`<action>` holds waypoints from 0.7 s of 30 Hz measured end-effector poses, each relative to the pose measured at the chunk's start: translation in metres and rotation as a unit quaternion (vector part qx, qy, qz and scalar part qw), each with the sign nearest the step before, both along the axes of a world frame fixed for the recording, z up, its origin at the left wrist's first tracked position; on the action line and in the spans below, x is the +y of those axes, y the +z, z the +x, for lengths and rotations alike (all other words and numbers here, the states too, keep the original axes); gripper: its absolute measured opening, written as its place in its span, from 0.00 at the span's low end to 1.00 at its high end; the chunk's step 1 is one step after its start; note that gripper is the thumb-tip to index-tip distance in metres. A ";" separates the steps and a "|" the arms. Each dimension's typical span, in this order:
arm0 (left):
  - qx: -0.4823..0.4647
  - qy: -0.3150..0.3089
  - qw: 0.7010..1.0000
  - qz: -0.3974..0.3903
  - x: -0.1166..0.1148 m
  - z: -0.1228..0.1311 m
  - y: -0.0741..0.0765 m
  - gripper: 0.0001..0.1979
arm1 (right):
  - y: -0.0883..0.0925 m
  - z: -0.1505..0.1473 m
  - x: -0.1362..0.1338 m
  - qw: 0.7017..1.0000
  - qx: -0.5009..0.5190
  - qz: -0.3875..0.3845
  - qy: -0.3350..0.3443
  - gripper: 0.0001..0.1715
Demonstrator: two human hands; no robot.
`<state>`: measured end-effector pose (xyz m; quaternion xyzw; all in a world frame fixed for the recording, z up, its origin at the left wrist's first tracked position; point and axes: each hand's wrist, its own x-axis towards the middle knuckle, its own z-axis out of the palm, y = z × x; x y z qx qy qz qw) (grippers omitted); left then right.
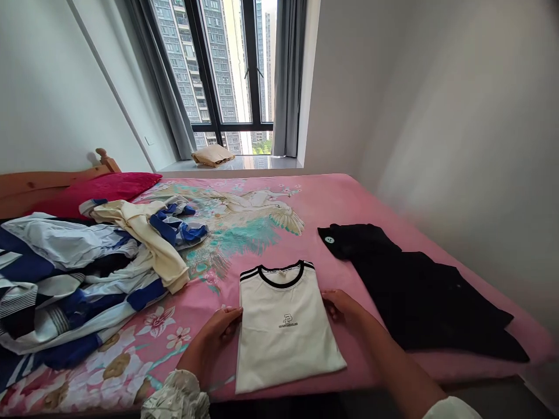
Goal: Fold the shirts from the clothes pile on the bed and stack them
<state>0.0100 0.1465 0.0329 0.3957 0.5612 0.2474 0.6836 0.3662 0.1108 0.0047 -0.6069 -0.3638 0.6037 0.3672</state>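
Note:
A white T-shirt [288,331] with a black neckband and black shoulder stripes lies folded into a neat rectangle near the bed's front edge. A small dark print sits on its chest. At its left edge, my left hand [222,327] pinches the fabric between thumb and fingers. My right hand [343,308] grips the opposite edge, a little below the shoulder, its fingers curled and partly hidden beneath. Just right of that hand spreads a black garment [414,291] with a small round white badge at one end.
On the left is a heap of rumpled white, blue and cream clothes [78,273]. Behind it rest a red pillow [113,185] and the wooden headboard [43,185]. A pink flowered sheet [323,198] covers the bed. A folded beige item [212,155] lies on the windowsill.

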 end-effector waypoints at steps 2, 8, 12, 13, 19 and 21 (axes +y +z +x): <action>-0.003 -0.004 1.000 -0.004 0.001 0.001 -0.002 0.25 | -0.001 0.001 0.001 1.000 0.012 -0.002 0.001 0.17; 0.012 0.005 1.000 0.007 0.008 0.003 -0.013 0.25 | -0.006 -0.004 0.005 0.999 0.030 0.008 -0.024 0.18; 0.036 0.019 0.999 0.030 0.009 0.002 -0.016 0.26 | -0.010 -0.005 -0.001 0.998 0.044 0.028 -0.041 0.18; 0.044 0.026 0.998 0.035 0.008 0.002 -0.016 0.27 | -0.011 -0.005 -0.002 0.997 0.045 0.033 -0.046 0.18; 0.060 0.029 0.997 0.049 0.000 0.000 -0.008 0.27 | -0.005 -0.002 -0.008 0.997 0.056 0.042 -0.024 0.20; 0.051 0.008 0.998 0.045 -0.004 -0.002 -0.002 0.25 | -0.001 0.001 -0.012 0.998 0.060 0.034 -0.001 0.20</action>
